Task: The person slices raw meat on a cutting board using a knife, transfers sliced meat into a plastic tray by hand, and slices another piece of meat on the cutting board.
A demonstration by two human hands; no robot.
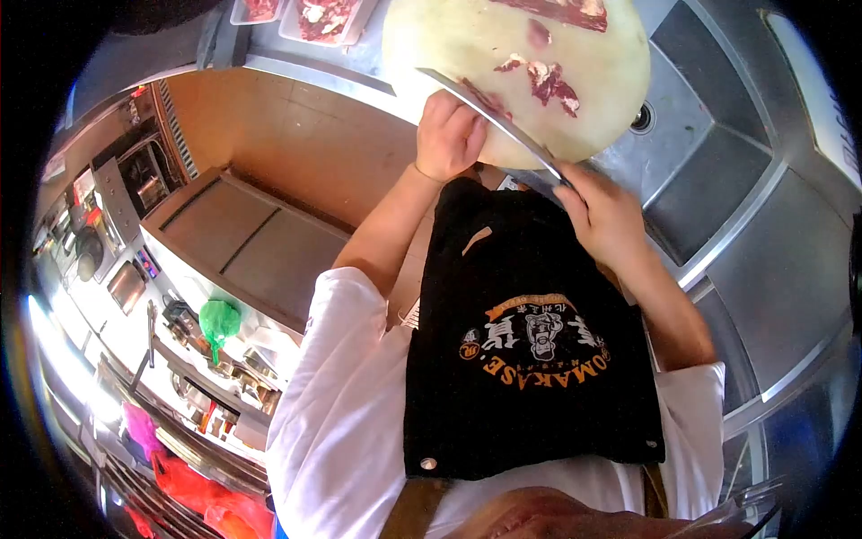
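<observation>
A knife lies slantwise over the near edge of a round, pale cutting board. My right hand is wrapped round its handle. On the near side of the blade, my left hand has its fingers curled and pressed together at the board's edge; whatever they hold is hidden. Just beyond the blade lies a thin strip of red meat. Farther up the board are trimmed scraps of meat with white fat. A larger piece of meat is partly cut off at the top of the view.
Plastic trays of meat stand on the metal counter left of the board. A drain shows in the steel surface at right. A steel cabinet, a green bag and kitchen shelves fill the left side.
</observation>
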